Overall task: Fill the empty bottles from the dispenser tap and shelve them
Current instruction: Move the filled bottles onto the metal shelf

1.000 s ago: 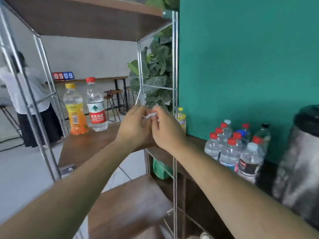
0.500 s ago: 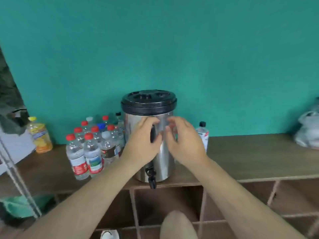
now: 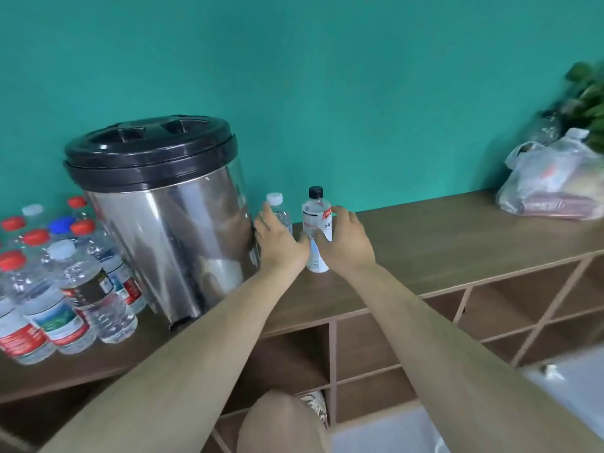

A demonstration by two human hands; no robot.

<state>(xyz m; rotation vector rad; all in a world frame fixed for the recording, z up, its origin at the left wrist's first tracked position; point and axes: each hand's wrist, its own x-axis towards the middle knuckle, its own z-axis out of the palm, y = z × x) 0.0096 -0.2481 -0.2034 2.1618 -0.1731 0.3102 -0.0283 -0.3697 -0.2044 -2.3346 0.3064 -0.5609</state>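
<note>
Both moved right of dispenser (image 3: 170,230): right hand (image 3: 347,244) grips black-capped bottle (image 3: 316,220), left hand (image 3: 280,245) straight-fingered.

teal wall (image 3: 359,76); black dispenser lid (image 3: 150,152); steel body.

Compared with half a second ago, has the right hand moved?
Yes. The right hand moved rightward, off the front of the dispenser, onto the black-capped bottle standing beside it.

On the far right of the table (image 3: 441,243) we see a knotted translucent plastic bag (image 3: 552,188), with a leafy plant (image 3: 588,93) behind it, against the teal wall (image 3: 327,76).
</note>
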